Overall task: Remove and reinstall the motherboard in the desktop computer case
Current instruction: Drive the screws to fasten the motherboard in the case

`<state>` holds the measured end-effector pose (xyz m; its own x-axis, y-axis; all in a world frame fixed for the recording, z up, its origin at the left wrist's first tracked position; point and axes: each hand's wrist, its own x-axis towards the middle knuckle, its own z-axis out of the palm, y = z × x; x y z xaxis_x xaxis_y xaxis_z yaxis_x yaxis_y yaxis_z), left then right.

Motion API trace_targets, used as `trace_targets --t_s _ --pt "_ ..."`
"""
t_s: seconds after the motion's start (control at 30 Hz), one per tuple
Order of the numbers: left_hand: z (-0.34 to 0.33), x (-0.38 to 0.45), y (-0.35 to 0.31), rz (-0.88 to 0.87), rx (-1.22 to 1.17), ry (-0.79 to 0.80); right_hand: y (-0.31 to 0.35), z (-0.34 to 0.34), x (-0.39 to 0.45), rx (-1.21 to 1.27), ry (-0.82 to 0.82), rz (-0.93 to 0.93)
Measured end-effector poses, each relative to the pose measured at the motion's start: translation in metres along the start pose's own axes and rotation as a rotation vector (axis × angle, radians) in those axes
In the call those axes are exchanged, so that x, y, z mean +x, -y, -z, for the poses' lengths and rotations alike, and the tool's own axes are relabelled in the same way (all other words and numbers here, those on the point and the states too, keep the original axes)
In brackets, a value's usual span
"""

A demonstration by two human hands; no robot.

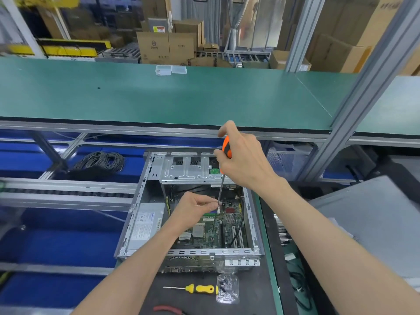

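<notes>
Two hands: both over the open silver metal desktop case (136,214), top panel off, sitting on a dark mat (254,289)
Right hand (243,160): wrapped around the orange-and-black handle of a long-shaft screwdriver (223,171), shaft angled down into the case
Left hand (193,212): fingertips (214,203) pinched narrow at the lower end of the shaft; can't tell if a screw sits between them
Tip: meets the left fingers just above the far edge of the board
Green motherboard (213,233): lying flat in the case floor, right of centre, bare CPU socket visible, black cable running along its right side
Grey power supply box (145,223): left side of the case, beside the board
Perforated metal drive cage (191,169): far end of the case
Yellow-handled screwdriver (193,289): flat on the mat, near side of the case
Clear plastic bag of dark screws (228,289): touching the yellow handle's right end
Coiled grey cable bundle (100,162): well left of the case, on the blue surface
Green bench shelf (159,98): above and behind, two small clear boxes (170,70) at its far edge
</notes>
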<state>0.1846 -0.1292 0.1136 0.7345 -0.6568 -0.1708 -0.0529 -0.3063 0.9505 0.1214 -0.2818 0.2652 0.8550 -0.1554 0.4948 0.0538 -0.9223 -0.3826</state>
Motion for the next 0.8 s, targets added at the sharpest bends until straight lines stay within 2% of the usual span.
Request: trace_targets --t_s 0.2,0.4,0.8 --pt "-0.002 -0.005 0.003 -0.089 0.022 0.14 0.0 -0.007 -0.008 0.081 -0.01 0.014" --pt "-0.003 -0.003 0.0 -0.077 0.048 0.112 -0.006 -0.013 -0.008 0.182 -0.003 -0.008" --pt "-0.005 0.014 0.011 -0.035 -0.002 0.211 -0.02 -0.034 -0.008 0.29 -0.001 -0.001"
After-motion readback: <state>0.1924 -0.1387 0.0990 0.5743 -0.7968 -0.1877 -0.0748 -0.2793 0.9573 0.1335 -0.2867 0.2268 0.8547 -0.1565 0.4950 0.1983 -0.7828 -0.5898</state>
